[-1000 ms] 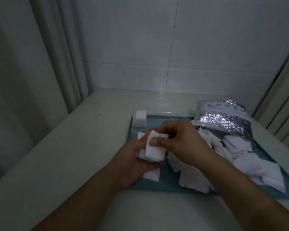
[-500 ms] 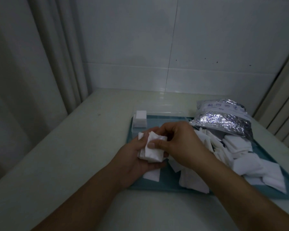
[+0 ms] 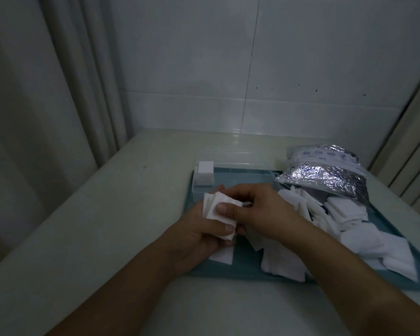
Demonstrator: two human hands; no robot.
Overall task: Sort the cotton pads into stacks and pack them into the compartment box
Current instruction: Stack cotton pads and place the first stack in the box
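The room is dim, lit weakly from above — a faint sheen lies on the wall [image 3: 301, 69] ahead. That wall is clad in large pale glossy tiles with thin dark joints and a few small dark specks at right. A pale curtain [image 3: 46, 93] hangs in long folds down the left side, reaching the table edge. At the far right stands a light ribbed frame [image 3: 412, 146], slanting in the wide view. Below — a smooth, off-white table [image 3: 107, 226] runs back to the tiled wall, with one small dark spot on it.
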